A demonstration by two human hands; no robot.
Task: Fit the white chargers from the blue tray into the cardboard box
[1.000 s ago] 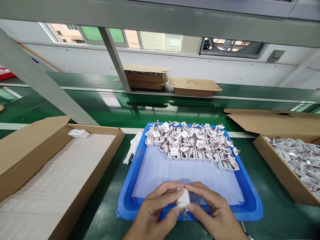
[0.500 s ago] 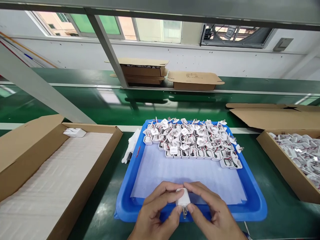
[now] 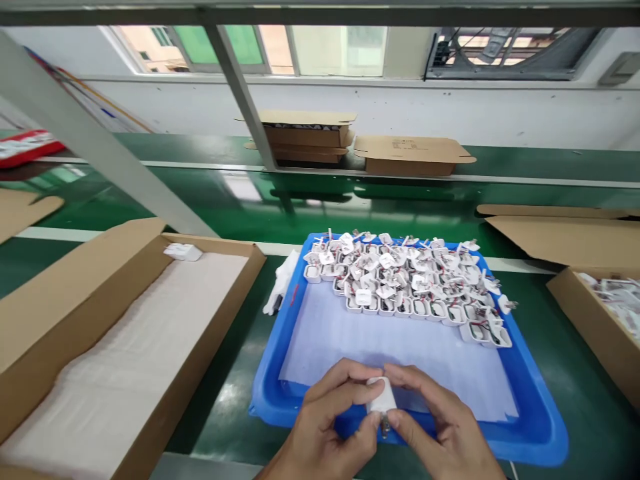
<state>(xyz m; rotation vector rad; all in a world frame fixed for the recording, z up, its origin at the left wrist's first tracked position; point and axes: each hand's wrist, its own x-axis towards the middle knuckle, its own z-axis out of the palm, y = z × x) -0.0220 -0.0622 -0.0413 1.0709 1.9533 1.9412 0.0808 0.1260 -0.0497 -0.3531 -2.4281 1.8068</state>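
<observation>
Between the fingertips of both hands is a white plug-in charger (image 3: 383,396), its metal prongs pointing down toward me. My left hand (image 3: 335,417) pinches its left side with thumb and fingers. On the other side, my right hand (image 3: 437,420) grips it the same way. Both hands are over the front rim of a blue tray (image 3: 280,415). In the back half of that tray stand many open white charger housings (image 3: 403,305), with red and dark wires and loose pronged caps lying on top of them.
At left, an open cardboard box (image 3: 220,333) lined with white sheet holds white chargers (image 3: 183,251) in its far corner. Another carton (image 3: 590,320) of white parts stands at right. A white cloth-like item (image 3: 281,280) lies beside the tray. A slanted metal post (image 3: 115,147) rises behind the left box.
My view has turned left, so everything sits further right, and a red item shows at far left. Both hands keep the same grip on the charger.
</observation>
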